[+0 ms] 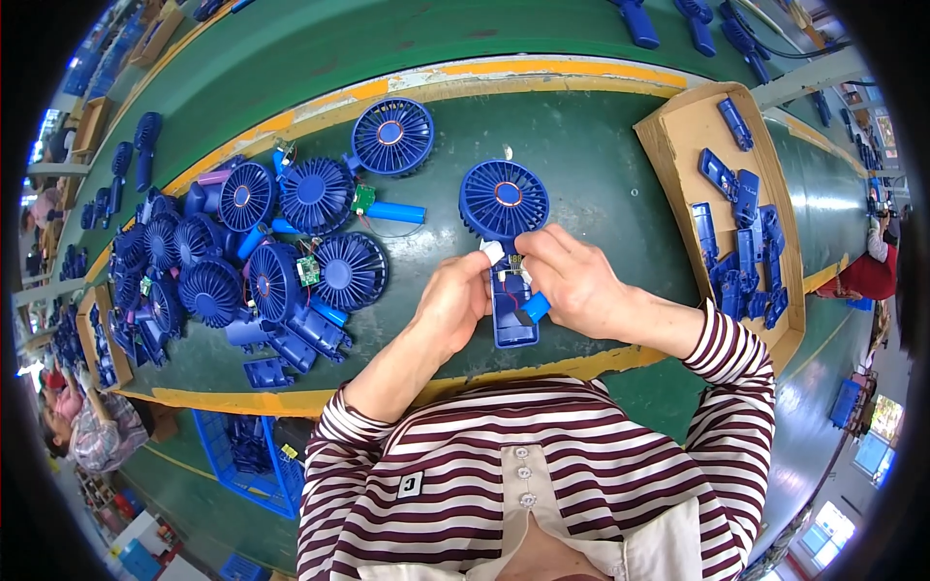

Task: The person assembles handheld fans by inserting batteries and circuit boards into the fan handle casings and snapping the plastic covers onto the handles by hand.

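A blue handheld fan (505,198) lies in front of me, its round grille facing up and its handle (515,327) opened toward me. Small electronic parts and wires show at the neck, between my fingers. My left hand (455,302) is closed round the left side of the handle, with a small white piece (492,252) at its thumb tip. At the neck's right side, my right hand (579,283) pinches with its fingertips; what they hold is hidden. A blue cylindrical battery (535,308) sticks out of the handle below that hand.
A heap of blue fans (208,290), some with circuit boards and batteries hanging out, covers the bench's left side. To the right stands a cardboard box (668,136) of blue handle shells (746,208). Past a yellow edge runs a green belt (320,48). A blue crate (218,450) sits below left.
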